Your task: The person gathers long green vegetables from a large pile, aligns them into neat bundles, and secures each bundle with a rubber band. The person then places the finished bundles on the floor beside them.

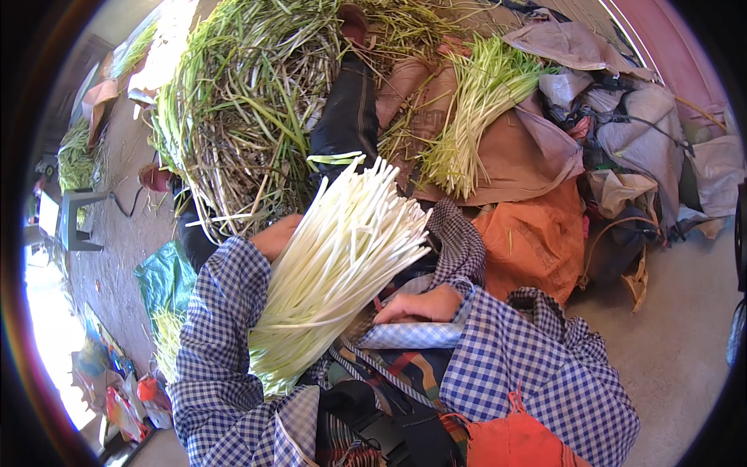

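A thick bundle of pale, white-ended stalks (344,251), which look like blanched garlic chives or similar greens, slants across my lap with its white ends away from me. My left hand (276,236) grips its left side, the fingers hidden behind the stalks. To the right of the bundle, my right hand (421,306) is bent over my lap beside a pale checked cloth edge (411,335). Its fingertips are out of sight, so whether it holds anything is unclear. Beyond my knees lies a big heap of loose green and dried stalks (251,111).
Another bunch of pale green stalks (487,117) rests on brown sacking (519,157) ahead to the right. Nearer are an orange woven sack (537,245) and crumpled grey sacks (648,128). At left are a grey stool (79,213), a green plastic sheet (166,277) and plastic bags (125,405).
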{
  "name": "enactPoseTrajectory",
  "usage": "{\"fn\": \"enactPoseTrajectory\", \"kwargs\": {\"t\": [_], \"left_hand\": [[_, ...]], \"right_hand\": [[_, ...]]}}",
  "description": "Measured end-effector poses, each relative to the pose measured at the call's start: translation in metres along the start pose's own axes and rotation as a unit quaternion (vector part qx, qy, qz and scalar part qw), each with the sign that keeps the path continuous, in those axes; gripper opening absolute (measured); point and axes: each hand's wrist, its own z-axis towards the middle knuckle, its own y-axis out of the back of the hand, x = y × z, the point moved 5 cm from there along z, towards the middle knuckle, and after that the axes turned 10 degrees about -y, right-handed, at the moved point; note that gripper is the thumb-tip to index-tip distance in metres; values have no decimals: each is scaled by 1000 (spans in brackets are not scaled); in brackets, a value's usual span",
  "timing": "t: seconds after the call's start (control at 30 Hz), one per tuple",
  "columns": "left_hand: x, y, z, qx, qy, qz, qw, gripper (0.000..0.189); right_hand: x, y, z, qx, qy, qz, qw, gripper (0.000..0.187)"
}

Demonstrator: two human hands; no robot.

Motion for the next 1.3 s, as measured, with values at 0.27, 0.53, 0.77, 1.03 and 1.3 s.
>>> {"fn": "enactPoseTrajectory", "kwargs": {"t": [0.27, 0.53, 0.77, 1.03, 1.3], "left_hand": [[-79, -15, -18, -198, -98, 366, 904, 20], [-125, -66, -26, -232, -160, 586, 760, 13], [-120, -63, -25, -216, -194, 550, 784, 8], [-119, -43, -18, -194, -217, 660, 693, 11], [-60, -27, -25, -180, -113, -75, 974, 14]], "right_hand": [[74, -6, -17, -230, 181, -234, 927, 26], [152, -42, -18, -519, 293, -574, 561, 16], [138, 8, -1, -610, 175, -488, 600, 13], [138, 23, 6, -603, 94, -485, 627, 10], [140, 35, 8, -575, 73, -478, 660, 21]]}}
